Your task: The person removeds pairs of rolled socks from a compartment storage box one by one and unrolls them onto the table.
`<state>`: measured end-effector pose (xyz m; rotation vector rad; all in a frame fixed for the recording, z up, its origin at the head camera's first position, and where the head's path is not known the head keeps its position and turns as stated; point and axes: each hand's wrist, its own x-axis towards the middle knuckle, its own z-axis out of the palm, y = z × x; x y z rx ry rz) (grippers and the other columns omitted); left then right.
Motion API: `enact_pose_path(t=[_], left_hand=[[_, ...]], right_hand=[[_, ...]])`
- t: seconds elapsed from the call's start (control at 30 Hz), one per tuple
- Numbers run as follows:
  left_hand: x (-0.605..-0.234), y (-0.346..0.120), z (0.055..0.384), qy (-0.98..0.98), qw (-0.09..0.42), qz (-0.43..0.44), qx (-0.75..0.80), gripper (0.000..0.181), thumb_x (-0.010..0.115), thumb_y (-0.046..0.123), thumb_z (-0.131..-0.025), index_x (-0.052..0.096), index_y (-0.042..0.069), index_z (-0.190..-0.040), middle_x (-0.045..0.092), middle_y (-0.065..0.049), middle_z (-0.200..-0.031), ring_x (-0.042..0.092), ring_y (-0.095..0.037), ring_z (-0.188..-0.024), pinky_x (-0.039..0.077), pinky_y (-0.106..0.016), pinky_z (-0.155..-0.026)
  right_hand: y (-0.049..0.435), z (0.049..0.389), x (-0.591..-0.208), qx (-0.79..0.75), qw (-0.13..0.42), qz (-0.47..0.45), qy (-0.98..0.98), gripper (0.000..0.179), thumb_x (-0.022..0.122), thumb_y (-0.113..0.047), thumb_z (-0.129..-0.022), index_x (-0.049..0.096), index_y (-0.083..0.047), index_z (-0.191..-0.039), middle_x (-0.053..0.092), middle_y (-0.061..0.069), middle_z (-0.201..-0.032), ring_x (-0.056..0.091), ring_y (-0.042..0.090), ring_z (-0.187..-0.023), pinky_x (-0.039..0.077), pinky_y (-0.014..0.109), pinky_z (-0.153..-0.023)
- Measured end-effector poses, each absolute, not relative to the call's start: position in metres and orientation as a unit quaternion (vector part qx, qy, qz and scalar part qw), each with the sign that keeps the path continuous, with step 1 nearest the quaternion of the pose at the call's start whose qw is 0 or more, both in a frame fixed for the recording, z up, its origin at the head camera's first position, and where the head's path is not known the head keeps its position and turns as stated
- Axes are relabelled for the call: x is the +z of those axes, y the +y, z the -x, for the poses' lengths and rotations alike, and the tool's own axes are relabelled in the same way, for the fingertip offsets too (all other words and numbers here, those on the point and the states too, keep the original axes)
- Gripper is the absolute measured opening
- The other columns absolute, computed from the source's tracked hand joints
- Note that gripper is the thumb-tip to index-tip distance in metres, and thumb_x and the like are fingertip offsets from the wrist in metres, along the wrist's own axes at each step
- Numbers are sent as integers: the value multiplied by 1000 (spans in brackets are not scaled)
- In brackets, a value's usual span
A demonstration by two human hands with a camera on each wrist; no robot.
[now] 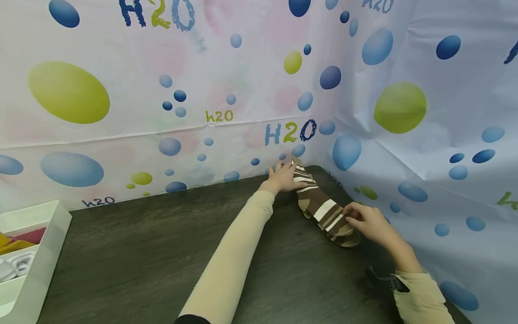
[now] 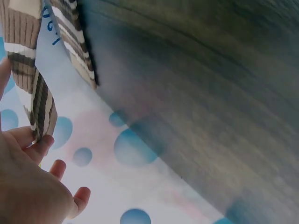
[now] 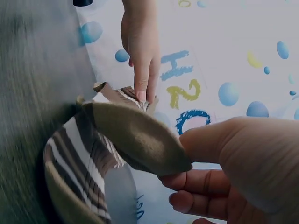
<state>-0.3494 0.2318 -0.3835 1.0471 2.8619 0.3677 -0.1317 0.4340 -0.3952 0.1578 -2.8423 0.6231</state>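
A brown, tan and white striped sock lies slantwise near the table's back right corner, partly lifted. Under it is a matching sock, mostly covered in the head view; in the right wrist view this lower sock curves along the tabletop. My left hand pinches the upper sock at its far end, as the left wrist view also shows, with the other fingers spread. At the near end, the thumb and fingers of my right hand pinch the tan toe, raised off the lower sock.
A white divided tray stands at the left edge, with yellow and maroon cloth and a white item in separate compartments. Behind and right of the dark table hangs a spotted white sheet, close to both hands.
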Motion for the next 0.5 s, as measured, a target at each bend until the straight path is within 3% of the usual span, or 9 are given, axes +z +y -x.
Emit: enact_pose_path(t=[0.2,0.5], left_hand=[[-375,215,347,932,19,-346,105,83,47,65,-93,18,20,-157,15,1,-165,10,-28,-152,12,-62,-118],[-376,191,338,927,8,-372,55,82,47,62,-94,20,18,-157,21,-2,-163,13,-32,-151,15,-63,-117]], right_hand=[[422,130,-389,243,108,-74,-961,12,65,-10,-92,66,-9,-105,67,-3,-78,54,1,-65,43,24,-56],[402,129,-389,294,49,-115,-947,12,65,-13,-92,65,-10,-104,60,-5,-77,48,0,-62,42,23,-55]])
